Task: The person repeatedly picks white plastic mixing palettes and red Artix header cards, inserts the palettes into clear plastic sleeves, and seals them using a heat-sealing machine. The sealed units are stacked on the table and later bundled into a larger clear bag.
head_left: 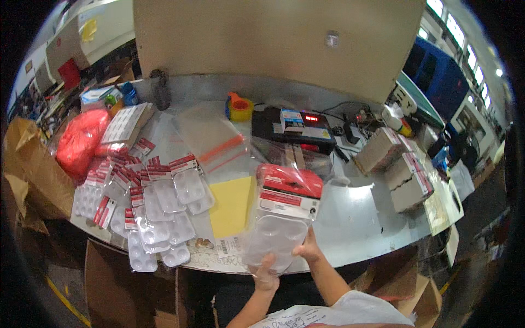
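Observation:
A packaged white plastic palette [276, 238] with round wells and a red-and-white header card, seemingly the top of a stack, is tilted up in front of me inside clear plastic. My left hand [266, 271] is closed on its lower edge, thumb on the front. At the lower right edge my right hand [310, 249] grips the same pack, its other fingers hidden behind. Just left of the pack lies a yellow sheet [232, 199], with a small barcode label [228, 247] below it. Further left, several more carded palettes [158, 202] are heaped up to the table's front edge.
A clear bag with orange stripes [210, 131] lies behind the yellow sheet. At the back stand a tape dispenser [239, 107] and a black device [292, 131] with a red display. Small cartons [407, 180] are stacked right; a red plastic bag [82, 142] sits left.

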Action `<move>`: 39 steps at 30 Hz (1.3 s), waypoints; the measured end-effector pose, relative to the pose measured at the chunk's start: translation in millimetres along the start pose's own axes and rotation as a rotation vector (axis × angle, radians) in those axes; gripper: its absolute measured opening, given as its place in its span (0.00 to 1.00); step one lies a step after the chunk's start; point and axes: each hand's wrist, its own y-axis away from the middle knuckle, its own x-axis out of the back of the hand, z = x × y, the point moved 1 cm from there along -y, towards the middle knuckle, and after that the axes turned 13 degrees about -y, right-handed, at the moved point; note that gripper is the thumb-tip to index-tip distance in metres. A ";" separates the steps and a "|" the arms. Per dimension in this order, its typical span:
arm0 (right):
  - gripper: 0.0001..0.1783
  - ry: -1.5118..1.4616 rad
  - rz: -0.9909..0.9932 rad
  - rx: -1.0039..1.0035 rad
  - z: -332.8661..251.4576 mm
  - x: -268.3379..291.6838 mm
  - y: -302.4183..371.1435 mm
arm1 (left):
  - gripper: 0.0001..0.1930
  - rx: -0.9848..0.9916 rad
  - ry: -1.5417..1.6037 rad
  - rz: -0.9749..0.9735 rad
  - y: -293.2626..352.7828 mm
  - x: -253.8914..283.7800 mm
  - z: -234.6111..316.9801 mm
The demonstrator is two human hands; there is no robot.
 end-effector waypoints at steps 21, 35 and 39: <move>0.11 0.507 0.118 -0.307 58.4 -29.1 98.0 | 0.37 0.221 0.001 0.174 -6.4 16.0 36.1; 0.20 0.533 -0.011 -0.654 3.0 5.6 124.5 | 0.12 0.467 -0.719 -0.228 53.3 21.9 42.6; 0.21 0.733 -0.109 -0.502 -8.5 -4.2 144.5 | 0.07 -0.345 -1.461 0.141 81.9 42.1 81.7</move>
